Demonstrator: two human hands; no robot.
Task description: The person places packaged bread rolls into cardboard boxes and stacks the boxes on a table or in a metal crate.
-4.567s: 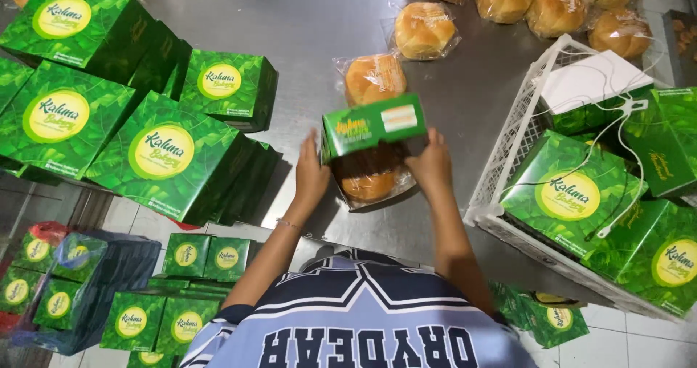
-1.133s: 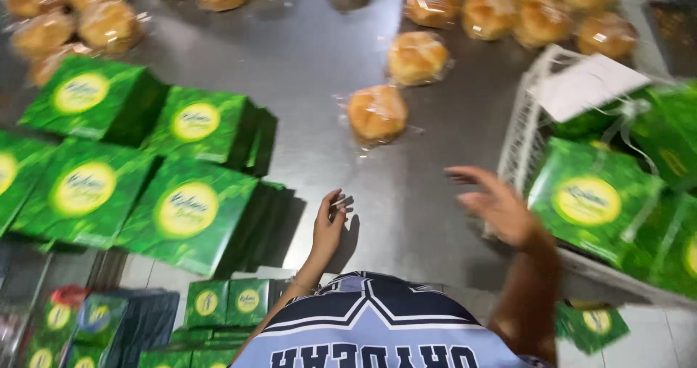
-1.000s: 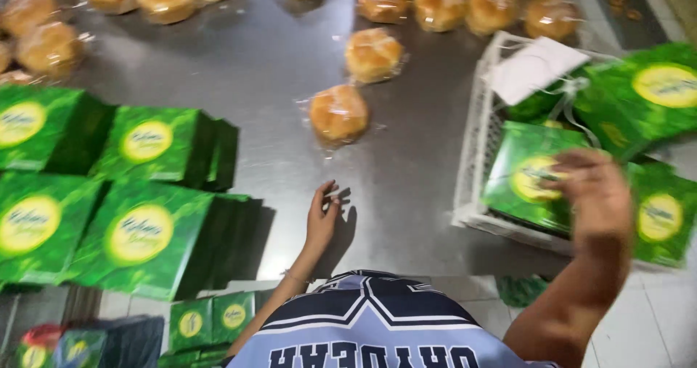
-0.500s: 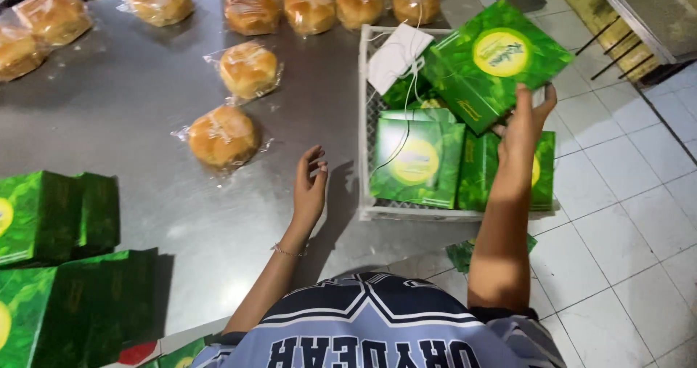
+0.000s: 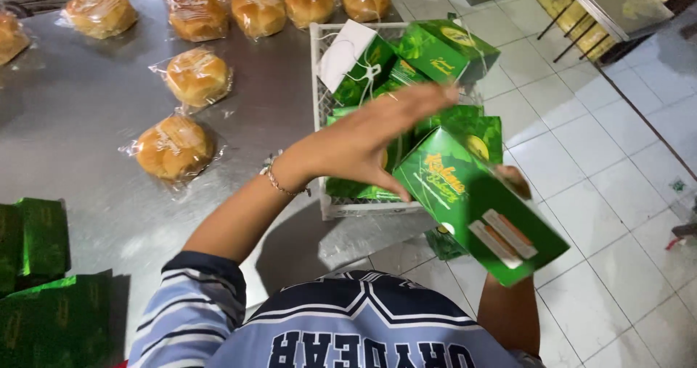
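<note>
Right hand (image 5: 514, 183), mostly hidden behind a green rectangular cardboard box (image 5: 479, 204), grips its far side and holds it tilted above the tiled floor (image 5: 617, 157); left hand (image 5: 370, 143), open with fingers stretched flat and holding nothing, reaches across to the box's upper left edge. Just beyond both hands stands a white plastic crate (image 5: 327, 208) of matching green boxes. Left of the left hand, plastic-wrapped round buns (image 5: 174, 148) lie on a steel table (image 5: 72, 121).
</note>
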